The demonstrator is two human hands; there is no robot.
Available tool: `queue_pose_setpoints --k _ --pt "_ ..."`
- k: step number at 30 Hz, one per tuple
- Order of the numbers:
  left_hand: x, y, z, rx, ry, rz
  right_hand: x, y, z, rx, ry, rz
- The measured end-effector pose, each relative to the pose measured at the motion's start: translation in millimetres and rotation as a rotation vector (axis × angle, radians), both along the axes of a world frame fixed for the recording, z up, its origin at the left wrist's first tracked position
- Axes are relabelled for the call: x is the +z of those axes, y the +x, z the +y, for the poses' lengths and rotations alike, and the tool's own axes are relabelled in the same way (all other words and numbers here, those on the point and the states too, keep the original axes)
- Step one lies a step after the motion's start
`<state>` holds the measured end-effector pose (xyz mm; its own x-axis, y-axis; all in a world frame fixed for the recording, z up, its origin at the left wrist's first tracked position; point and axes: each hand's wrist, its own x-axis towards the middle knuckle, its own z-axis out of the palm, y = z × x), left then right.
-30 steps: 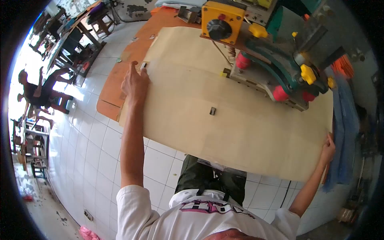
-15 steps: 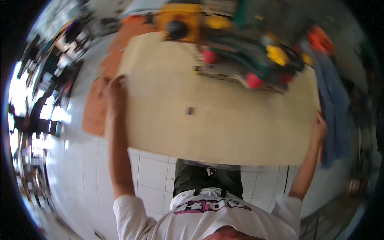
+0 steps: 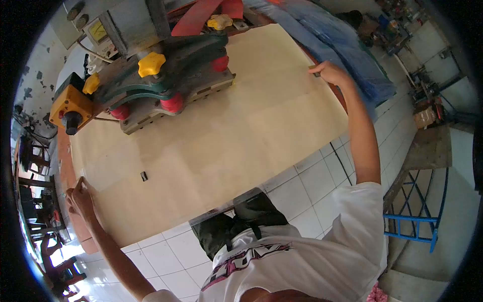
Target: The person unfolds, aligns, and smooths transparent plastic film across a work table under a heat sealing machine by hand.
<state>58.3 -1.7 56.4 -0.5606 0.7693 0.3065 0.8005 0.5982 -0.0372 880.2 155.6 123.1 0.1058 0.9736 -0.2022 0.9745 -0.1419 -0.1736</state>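
A large pale-beige sheet [image 3: 241, 146] lies over the orange-brown table [image 3: 67, 166], its front edge above my lap. At the sheet's left edge, my left hand [image 3: 82, 202] has thumb and index finger close together; whatever is between them is too small to tell. My right hand [image 3: 333, 74] is at the sheet's right edge, fingers closed on a small dark block [image 3: 317, 74]. Another small dark block [image 3: 144, 176] rests on the sheet's left part.
A green press head [image 3: 166, 83] with yellow knobs and red cylinders stands over the sheet. Its yellow control box [image 3: 71, 106] is at the left. Blue fabric [image 3: 337, 45] lies behind my right hand. A blue metal frame [image 3: 412, 219] stands at the lower right.
The view has turned to the right, so press and sheet appear further left. My right hand has moved up along the sheet's right edge and now has a small dark block at its fingers.
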Motion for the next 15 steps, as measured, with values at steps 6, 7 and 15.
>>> queue_pose_setpoints --k 6,7,15 --pt "1.0 -46.4 6.3 -0.071 -0.175 -0.007 17.6 3.3 12.6 0.062 -0.193 0.006" --pt "5.5 -43.8 7.1 -0.063 -0.195 -0.042 12.7 8.1 16.2 0.169 -0.148 0.011" --pt "22.7 -67.1 7.3 -0.205 -0.353 -0.239 24.8 0.3 -7.4 0.19 -0.091 -0.057"
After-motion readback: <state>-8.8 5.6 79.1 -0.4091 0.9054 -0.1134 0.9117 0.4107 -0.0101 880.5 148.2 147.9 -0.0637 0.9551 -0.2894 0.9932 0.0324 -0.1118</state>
